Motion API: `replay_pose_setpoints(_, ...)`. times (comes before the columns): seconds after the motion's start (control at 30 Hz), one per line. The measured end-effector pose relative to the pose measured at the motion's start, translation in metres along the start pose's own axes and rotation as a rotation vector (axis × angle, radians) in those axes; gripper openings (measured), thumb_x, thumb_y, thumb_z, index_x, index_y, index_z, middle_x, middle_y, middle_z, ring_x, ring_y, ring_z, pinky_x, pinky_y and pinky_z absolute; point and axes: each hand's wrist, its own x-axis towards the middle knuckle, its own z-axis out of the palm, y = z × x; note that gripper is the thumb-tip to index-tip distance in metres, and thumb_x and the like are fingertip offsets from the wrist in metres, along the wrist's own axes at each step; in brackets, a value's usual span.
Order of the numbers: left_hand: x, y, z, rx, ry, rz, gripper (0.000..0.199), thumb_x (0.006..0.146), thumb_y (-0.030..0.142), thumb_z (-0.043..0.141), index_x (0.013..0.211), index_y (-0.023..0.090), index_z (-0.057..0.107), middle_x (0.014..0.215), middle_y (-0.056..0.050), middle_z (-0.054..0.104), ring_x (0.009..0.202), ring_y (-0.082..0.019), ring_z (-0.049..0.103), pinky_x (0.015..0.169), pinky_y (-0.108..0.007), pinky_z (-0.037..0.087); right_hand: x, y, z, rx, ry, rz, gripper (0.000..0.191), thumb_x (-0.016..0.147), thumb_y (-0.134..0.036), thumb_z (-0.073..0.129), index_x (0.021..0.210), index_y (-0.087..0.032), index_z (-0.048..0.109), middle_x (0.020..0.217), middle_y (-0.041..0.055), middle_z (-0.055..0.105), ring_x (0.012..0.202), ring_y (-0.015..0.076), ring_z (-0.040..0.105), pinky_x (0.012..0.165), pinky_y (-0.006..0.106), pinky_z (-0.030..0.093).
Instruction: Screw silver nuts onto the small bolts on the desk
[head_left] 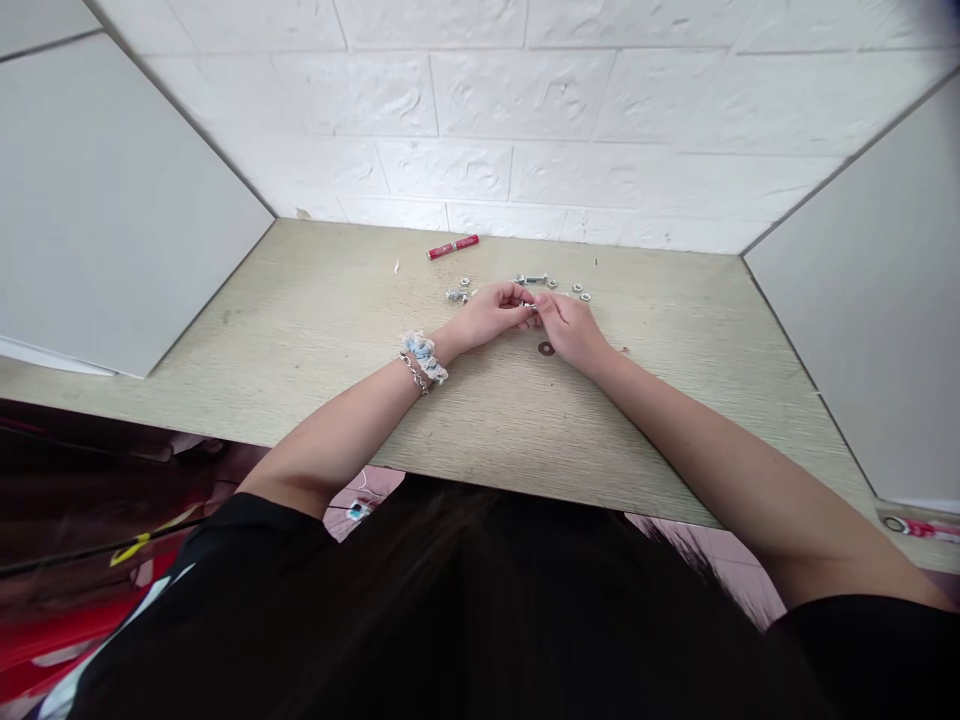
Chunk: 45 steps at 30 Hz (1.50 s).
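Note:
My left hand [491, 315] and my right hand [568, 325] meet fingertip to fingertip over the wooden desk. Pinched between them is a small silvery metal piece [529, 305], mostly covered by the fingers; its exact kind cannot be made out. Just behind the fingers lies a bolt [532, 280] with a nut [553, 284] close by. Another bolt [455, 296] rests left of my left hand, near a loose nut [465, 282]. Two more nuts, one nearer [586, 297] and one farther back [577, 288], sit beyond my right hand. A brown washer [546, 349] lies below the fingers.
A red pen-like tube [453, 247] lies towards the white brick wall [517, 100]. Grey panels bound the desk [480, 420] on the left [135, 200] and right [877, 280]. Another red cylindrical item [922, 528] is at the far right edge.

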Motion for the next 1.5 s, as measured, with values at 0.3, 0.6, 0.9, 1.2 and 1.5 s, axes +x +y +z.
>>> replay_pose_setpoints(0.3, 0.0, -0.001, -0.001, 0.021, 0.015, 0.003, 0.004, 0.084, 0.012, 0.065, 0.084, 0.011, 0.061, 0.078, 0.001, 0.063, 0.065, -0.005, 0.058, 0.072, -0.023, 0.047, 0.004, 0.001, 0.002, -0.112, 0.05, -0.109, 0.061, 0.093, -0.077, 0.02, 0.069, -0.024, 0.039, 0.072, 0.0054, 0.055, 0.073, 0.021, 0.053, 0.069, 0.036, 0.041)
replay_pose_setpoints(0.6, 0.002, -0.006, -0.004, 0.045, 0.023, 0.042, 0.009, 0.082, 0.014, 0.067, 0.087, 0.012, 0.06, 0.078, 0.002, 0.062, 0.065, -0.005, 0.058, 0.069, -0.023, 0.044, 0.003, 0.006, 0.003, -0.063, 0.056, -0.143, 0.021, 0.096, -0.042, 0.037, 0.089, -0.024, 0.045, 0.088, 0.0068, 0.061, 0.083, 0.023, 0.055, 0.076, 0.039, 0.045)
replay_pose_setpoints(0.9, 0.003, -0.01, -0.005, 0.077, 0.039, 0.015, 0.007, 0.083, 0.014, 0.065, 0.088, 0.012, 0.06, 0.075, 0.002, 0.062, 0.066, -0.006, 0.058, 0.068, -0.023, 0.044, -0.004, -0.01, -0.001, 0.119, -0.055, 0.068, 0.013, 0.096, -0.038, 0.045, 0.095, -0.026, 0.045, 0.083, 0.0003, 0.058, 0.049, 0.0131, 0.047, 0.054, 0.033, 0.044)
replay_pose_setpoints(1.2, 0.001, -0.005, -0.002, 0.067, 0.04, 0.029, 0.005, 0.083, 0.007, 0.061, 0.084, 0.012, 0.061, 0.076, 0.002, 0.064, 0.064, -0.005, 0.058, 0.069, -0.022, 0.047, 0.001, -0.005, -0.001, -0.054, 0.01, -0.063, 0.067, 0.092, -0.08, 0.02, 0.069, -0.022, 0.046, 0.069, 0.0045, 0.057, 0.068, 0.019, 0.053, 0.065, 0.035, 0.04)
replay_pose_setpoints(1.5, 0.001, -0.007, -0.002, 0.07, 0.049, 0.015, 0.004, 0.083, 0.013, 0.065, 0.084, 0.012, 0.061, 0.076, 0.001, 0.063, 0.068, -0.006, 0.059, 0.071, -0.024, 0.049, 0.003, -0.003, 0.001, -0.133, 0.006, -0.051, 0.05, 0.096, -0.065, 0.027, 0.07, -0.024, 0.037, 0.073, 0.006, 0.056, 0.073, 0.0219, 0.052, 0.068, 0.037, 0.041)
